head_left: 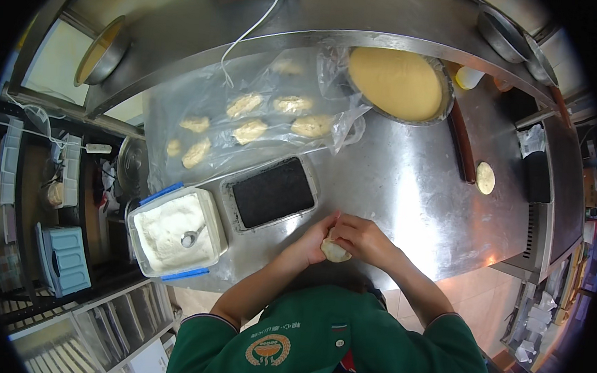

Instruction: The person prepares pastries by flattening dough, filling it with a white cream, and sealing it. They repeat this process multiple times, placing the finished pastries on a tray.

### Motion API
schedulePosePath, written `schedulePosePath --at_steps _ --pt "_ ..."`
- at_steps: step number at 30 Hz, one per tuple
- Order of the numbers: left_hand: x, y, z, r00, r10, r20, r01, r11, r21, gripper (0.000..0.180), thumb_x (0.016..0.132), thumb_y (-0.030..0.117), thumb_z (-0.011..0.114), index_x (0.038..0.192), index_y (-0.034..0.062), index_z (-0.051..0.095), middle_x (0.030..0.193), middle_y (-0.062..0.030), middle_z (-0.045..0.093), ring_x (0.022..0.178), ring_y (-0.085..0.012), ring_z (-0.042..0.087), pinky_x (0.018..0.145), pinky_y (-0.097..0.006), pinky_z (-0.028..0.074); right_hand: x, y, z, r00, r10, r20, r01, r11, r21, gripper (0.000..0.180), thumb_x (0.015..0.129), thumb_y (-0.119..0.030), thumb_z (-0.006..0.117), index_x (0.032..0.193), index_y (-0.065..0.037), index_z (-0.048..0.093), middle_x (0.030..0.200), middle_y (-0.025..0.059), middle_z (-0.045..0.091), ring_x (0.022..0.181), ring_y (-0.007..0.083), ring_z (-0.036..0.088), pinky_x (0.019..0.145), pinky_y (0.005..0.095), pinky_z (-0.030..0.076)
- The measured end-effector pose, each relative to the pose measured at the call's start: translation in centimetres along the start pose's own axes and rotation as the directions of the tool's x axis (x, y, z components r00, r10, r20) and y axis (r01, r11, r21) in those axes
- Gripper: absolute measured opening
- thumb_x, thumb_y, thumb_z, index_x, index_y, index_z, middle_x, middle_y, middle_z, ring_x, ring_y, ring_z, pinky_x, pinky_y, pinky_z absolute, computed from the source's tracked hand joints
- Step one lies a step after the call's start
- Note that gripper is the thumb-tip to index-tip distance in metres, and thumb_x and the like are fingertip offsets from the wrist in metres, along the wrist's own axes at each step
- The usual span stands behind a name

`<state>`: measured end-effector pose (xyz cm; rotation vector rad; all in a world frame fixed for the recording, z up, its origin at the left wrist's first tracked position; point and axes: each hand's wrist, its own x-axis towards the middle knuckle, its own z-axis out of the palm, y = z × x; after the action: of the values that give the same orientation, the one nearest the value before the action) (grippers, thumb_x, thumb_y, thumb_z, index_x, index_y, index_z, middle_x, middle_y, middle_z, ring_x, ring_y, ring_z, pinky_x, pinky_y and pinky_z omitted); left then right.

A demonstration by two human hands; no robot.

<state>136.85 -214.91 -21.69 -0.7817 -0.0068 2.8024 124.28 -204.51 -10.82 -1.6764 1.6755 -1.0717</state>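
Dough ball is being cupped between both hands just above the steel table's near edge, probably so the palms can close it round. Left hand and right hand are curling their fingers closed around it. Black seed tray and white filling tub are lying within reach; shaped pieces are resting on plastic beyond.

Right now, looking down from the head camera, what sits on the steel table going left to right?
White container of flour → black tray → dough ball held in both hands → wooden rolling pin → flattened dough disc.
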Motion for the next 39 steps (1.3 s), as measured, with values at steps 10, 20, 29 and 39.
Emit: schedulePosePath --at_steps 10,20,29,39 --pt "-1.6 0.1 2.5 0.975 0.056 -0.217 -0.054 0.998 0.015 0.054 0.099 0.051 0.040 0.123 0.0048 0.054 0.122 -0.0130 0.059 0.113 -0.0289 0.058 0.096 -0.046 0.048 -0.5 0.5 0.9 0.984 0.017 -0.178 -0.016 1.000 0.011 0.016 0.075 0.003 0.070 0.088 -0.005 0.066 0.090 0.0090 0.061 0.079 0.0275 0.064 0.068 0.0334 0.054" --pt "-3.6 -1.4 1.9 0.964 0.251 -0.092 -0.165 0.830 0.533 0.058 0.102 0.054 0.021 0.136 0.0116 0.042 0.132 -0.0088 0.050 0.120 -0.0241 0.053 0.095 -0.049 0.048 -2.1 1.1 2.3 0.985 0.011 -0.170 -0.046 0.978 -0.202 0.022 0.074 -0.005 0.068 0.096 -0.006 0.064 0.106 0.0112 0.064 0.080 0.0296 0.066 0.069 0.0364 0.055" --pt "-3.7 -0.5 3.8 0.971 0.186 -0.152 -0.062 0.806 0.588 0.076 0.094 0.069 0.019 0.127 0.0087 0.051 0.121 -0.0095 0.058 0.109 -0.0220 0.060 0.082 -0.044 0.055 -2.6 0.4 2.3 0.991 0.052 -0.122 -0.082 0.963 -0.257 0.026 0.071 -0.006 0.066 0.096 -0.004 0.062 0.110 0.0124 0.062 0.085 0.0319 0.066 0.073 0.0378 0.055" --pt "-3.7 -0.3 5.9 0.952 0.206 -0.228 -0.060 0.852 0.520 0.083 0.090 0.075 0.020 0.119 0.0080 0.060 0.112 -0.0065 0.062 0.102 -0.0186 0.062 0.080 -0.038 0.054 -1.2 -1.2 1.2 0.991 -0.133 -0.035 0.113 0.932 -0.343 0.023 0.070 -0.003 0.061 0.092 0.001 0.061 0.108 0.0134 0.060 0.092 0.0303 0.064 0.075 0.0367 0.055"
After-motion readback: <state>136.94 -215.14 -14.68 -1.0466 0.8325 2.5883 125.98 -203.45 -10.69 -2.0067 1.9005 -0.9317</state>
